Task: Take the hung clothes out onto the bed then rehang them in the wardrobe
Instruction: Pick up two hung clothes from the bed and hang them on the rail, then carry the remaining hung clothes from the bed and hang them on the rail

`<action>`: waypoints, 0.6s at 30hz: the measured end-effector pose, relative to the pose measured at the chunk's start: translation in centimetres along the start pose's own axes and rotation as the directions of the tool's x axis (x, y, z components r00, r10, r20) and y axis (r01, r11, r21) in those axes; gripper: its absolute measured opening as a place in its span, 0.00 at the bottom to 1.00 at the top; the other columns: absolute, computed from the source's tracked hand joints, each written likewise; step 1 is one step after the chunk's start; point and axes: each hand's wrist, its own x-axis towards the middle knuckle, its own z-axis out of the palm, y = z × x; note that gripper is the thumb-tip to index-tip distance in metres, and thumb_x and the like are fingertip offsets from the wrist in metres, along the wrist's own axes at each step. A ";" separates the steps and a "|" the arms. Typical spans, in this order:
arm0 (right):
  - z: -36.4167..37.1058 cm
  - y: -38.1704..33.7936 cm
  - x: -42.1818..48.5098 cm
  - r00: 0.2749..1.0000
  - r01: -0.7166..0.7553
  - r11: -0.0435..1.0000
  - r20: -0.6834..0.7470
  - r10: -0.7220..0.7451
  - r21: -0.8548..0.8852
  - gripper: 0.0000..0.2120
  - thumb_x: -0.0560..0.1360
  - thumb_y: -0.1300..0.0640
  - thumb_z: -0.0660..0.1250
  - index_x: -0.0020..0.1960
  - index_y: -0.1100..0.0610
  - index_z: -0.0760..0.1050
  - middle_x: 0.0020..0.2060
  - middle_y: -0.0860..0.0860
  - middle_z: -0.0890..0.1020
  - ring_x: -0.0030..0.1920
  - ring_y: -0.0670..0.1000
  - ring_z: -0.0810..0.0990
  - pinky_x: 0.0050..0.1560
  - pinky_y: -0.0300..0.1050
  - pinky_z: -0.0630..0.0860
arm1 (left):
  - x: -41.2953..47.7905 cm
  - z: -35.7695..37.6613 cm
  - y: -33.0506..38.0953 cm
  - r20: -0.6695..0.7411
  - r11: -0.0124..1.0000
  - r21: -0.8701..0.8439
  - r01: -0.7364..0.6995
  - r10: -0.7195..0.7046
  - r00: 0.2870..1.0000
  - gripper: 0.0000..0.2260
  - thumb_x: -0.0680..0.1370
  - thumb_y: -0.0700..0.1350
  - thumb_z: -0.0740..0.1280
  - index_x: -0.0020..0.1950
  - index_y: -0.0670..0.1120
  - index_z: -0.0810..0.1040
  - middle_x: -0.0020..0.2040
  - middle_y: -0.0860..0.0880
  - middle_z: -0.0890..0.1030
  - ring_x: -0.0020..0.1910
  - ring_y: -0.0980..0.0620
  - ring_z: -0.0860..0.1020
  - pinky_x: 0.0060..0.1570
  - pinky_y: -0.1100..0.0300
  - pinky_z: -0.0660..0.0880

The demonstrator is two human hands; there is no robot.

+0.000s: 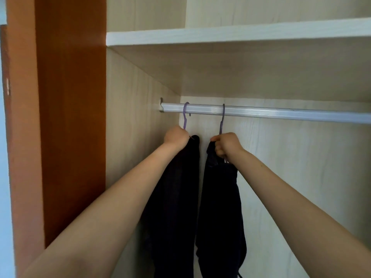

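Two dark garments hang on purple hangers from the silver wardrobe rail (281, 114). My left hand (175, 138) grips the top of the left hanger (185, 115) and its dark garment (176, 207), close to the wardrobe's left wall. My right hand (226, 144) grips the neck of the right hanger (222, 119), with the second dark garment (220, 207) hanging below it. Both hooks sit over the rail. The hangers' shoulders are hidden by the cloth and my hands.
A pale shelf (241, 35) runs above the rail. The wardrobe's left inner wall (136, 127) stands beside the left garment, with an orange-brown door panel (70, 117) further left. To the right of the garments the rail carries nothing.
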 end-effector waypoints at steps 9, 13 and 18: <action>-4.0 2.5 -6.3 0.948 0.287 0.947 -0.101 -0.302 -0.142 0.14 0.76 0.61 0.59 0.49 0.72 0.75 0.38 0.55 0.77 0.40 0.54 0.76 0.42 0.47 0.75 | -8.4 0.1 -1.0 -0.167 0.817 0.379 -0.435 0.523 0.836 0.15 0.76 0.39 0.59 0.61 0.37 0.75 0.56 0.37 0.76 0.57 0.38 0.72 0.55 0.55 0.65; -7.3 8.3 -14.8 0.855 0.441 0.884 -0.227 -0.466 -0.151 0.11 0.77 0.59 0.58 0.53 0.57 0.78 0.43 0.48 0.80 0.46 0.49 0.80 0.49 0.43 0.78 | -17.5 0.4 -4.1 -0.241 0.777 0.151 -0.611 0.629 0.740 0.11 0.78 0.40 0.60 0.58 0.40 0.77 0.52 0.44 0.78 0.53 0.48 0.77 0.54 0.58 0.72; -12.3 20.6 -24.8 0.896 0.307 0.947 -0.309 -0.321 -0.092 0.10 0.80 0.63 0.57 0.53 0.59 0.77 0.45 0.48 0.81 0.50 0.52 0.81 0.52 0.48 0.78 | -30.3 3.8 -13.2 -0.041 0.918 -0.127 -0.376 0.373 0.927 0.10 0.82 0.39 0.58 0.60 0.44 0.76 0.53 0.51 0.79 0.54 0.59 0.77 0.55 0.68 0.71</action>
